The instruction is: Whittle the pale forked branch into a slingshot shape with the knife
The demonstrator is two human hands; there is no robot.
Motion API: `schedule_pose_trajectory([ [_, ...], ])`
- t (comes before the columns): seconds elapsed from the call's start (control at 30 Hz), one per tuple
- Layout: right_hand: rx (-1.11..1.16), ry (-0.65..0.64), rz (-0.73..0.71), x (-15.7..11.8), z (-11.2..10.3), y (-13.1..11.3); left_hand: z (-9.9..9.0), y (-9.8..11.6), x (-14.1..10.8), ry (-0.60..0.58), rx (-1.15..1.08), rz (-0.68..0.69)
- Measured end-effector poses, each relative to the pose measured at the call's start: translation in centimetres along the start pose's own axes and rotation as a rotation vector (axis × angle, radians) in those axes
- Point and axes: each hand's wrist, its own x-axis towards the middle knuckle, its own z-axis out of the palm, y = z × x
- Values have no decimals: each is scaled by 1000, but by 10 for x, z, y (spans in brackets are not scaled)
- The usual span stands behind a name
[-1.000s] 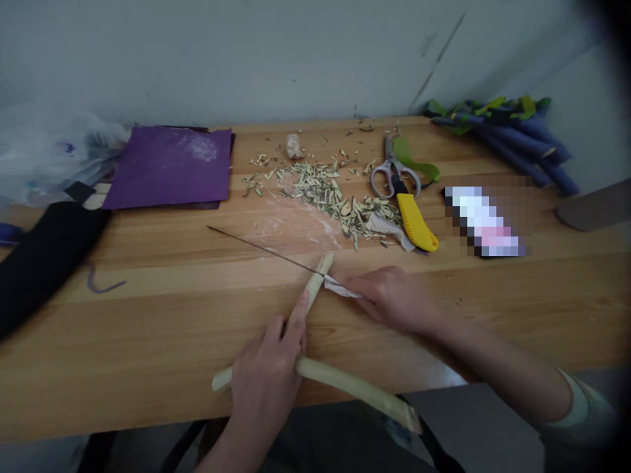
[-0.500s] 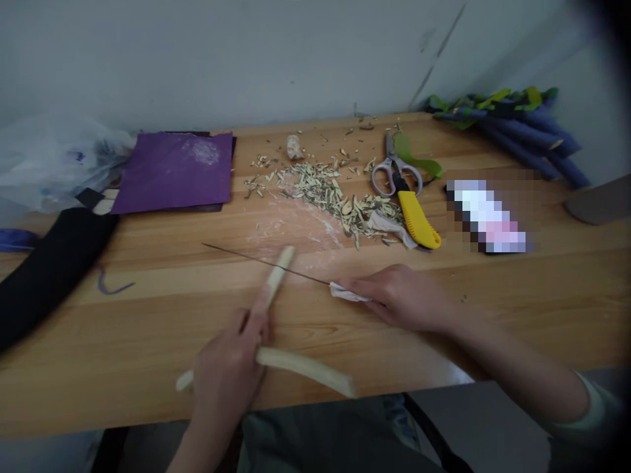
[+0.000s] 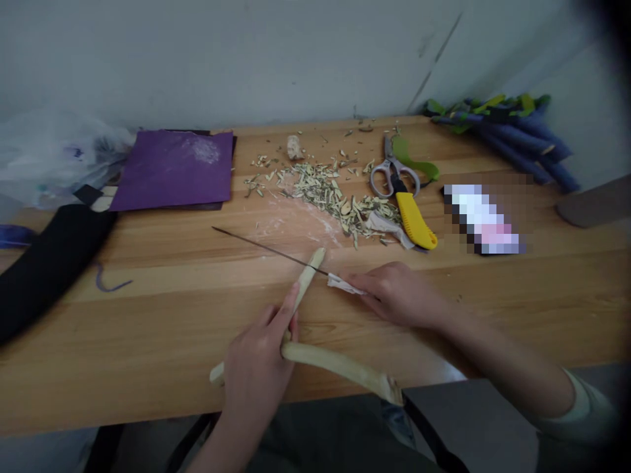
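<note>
My left hand [image 3: 259, 358] is closed around a peeled, pale forked branch [image 3: 340, 361]. One prong points away from me past my index finger, another curves to the right over the table's front edge, and a short end sticks out at the left. In my right hand [image 3: 401, 292] is a long, thin, dark file-like blade [image 3: 261, 247], gripped by its white-wrapped end [image 3: 342, 284]. The blade lies across the branch's far prong close to its tip, touching or just above it; I cannot tell which. Whether it is a file or a saw blade is unclear.
Wood shavings [image 3: 320, 190] are heaped beyond my hands, with grey-handled scissors [image 3: 394, 177] and a yellow-handled cutter [image 3: 417, 220] beside them. A purple sheet [image 3: 172, 171], plastic bag [image 3: 59, 154] and black sleeve-like item [image 3: 54, 269] lie left. A blurred-out phone-like object [image 3: 483, 220] and a branch bundle [image 3: 517, 135] lie right.
My left hand and the branch have moved to the right. The blade now crosses the prong nearer its white-wrapped end, while my right hand has barely shifted.
</note>
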Motion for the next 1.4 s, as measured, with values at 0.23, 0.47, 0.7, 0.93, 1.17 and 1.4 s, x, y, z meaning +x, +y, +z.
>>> schedule_pose_trajectory([
  [0.23,26,-11,-20,-2,-3,2,2,0,-1,-15,101,10],
  [0.47,259,-12,-10,-7,-12,7,3,-21,-3,32,319,-76],
  [0.7,206,27,-3,-3,-5,7,1,-20,-6,-1,333,-84],
  [0.93,61,25,24,7,7,-6,10,9,-12,12,321,51],
  [1.17,147,-53,-11,-9,-14,15,13,-6,-4,76,355,-86],
  [1.4,46,14,37,14,5,-12,11,10,-14,71,352,99],
])
